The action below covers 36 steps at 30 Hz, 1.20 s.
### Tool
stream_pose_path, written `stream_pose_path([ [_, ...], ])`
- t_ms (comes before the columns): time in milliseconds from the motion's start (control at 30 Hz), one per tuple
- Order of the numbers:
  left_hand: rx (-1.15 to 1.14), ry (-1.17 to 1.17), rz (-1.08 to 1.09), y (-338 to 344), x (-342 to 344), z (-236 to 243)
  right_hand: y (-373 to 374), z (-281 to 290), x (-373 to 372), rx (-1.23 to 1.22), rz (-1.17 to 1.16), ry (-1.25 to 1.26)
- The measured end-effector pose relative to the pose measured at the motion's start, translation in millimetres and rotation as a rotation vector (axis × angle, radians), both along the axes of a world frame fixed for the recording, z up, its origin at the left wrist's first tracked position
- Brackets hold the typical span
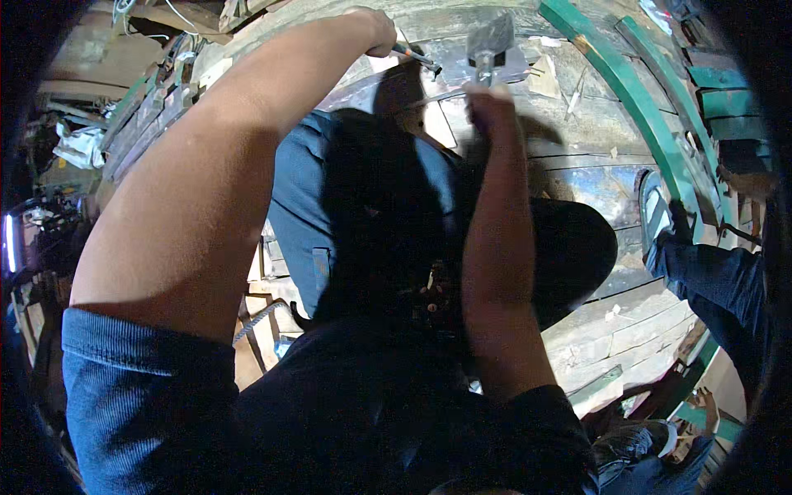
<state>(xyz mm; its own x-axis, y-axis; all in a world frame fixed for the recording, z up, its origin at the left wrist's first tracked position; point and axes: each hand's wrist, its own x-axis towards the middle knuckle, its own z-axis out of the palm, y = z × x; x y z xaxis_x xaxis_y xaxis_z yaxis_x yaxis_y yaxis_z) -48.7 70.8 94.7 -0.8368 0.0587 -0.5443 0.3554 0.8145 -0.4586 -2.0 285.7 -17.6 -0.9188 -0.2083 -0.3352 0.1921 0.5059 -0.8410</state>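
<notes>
Tool, broad-headed and blurred, clamped in right hand over weathered planks; slimmer orange-marked tool gripped in left hand, tip near planks, contact unclear. Judged mid-work; finished and remaining portions impossible to tell.

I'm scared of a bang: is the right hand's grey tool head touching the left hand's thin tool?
Apart. The head-camera view shows wooden boards in the gap between the grey tool head and the thin tool.
</notes>
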Motion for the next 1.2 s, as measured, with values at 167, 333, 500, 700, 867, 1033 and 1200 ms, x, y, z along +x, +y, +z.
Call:
stream_pose_path([
  [167, 0.009, -0.034, 0.119, -9.0, 6.6, 1.8, 23.4, -4.1, -59.4, 0.340, 0.128, 0.133],
  [333, 0.027, -0.055, 0.175, -4.3, 22.5, 12.3, 16.5, -12.6, -50.1, 0.628, 0.440, 0.111],
  [500, 0.008, -0.029, 0.080, 8.4, 20.6, 21.5, 22.2, -51.6, -57.2, 0.494, 0.342, 0.165],
  [700, 0.113, 0.095, 0.117, 9.7, 23.2, 8.5, 21.8, -76.0, -65.4, 0.362, 0.152, -0.085],
  [867, -0.001, 0.092, 0.131, 15.5, 19.8, 13.9, 24.7, -83.2, -71.1, 0.105, 0.291, -0.176],
  [1033, -0.040, 0.156, 0.250, 3.5, 36.1, 2.5, 5.0, -74.4, -69.9, 0.217, 0.655, 0.034],
  [1200, 0.002, 0.227, 0.161, 20.6, 41.8, 4.2, 26.8, -68.4, -68.9, 0.049, 0.216, -0.291],
])
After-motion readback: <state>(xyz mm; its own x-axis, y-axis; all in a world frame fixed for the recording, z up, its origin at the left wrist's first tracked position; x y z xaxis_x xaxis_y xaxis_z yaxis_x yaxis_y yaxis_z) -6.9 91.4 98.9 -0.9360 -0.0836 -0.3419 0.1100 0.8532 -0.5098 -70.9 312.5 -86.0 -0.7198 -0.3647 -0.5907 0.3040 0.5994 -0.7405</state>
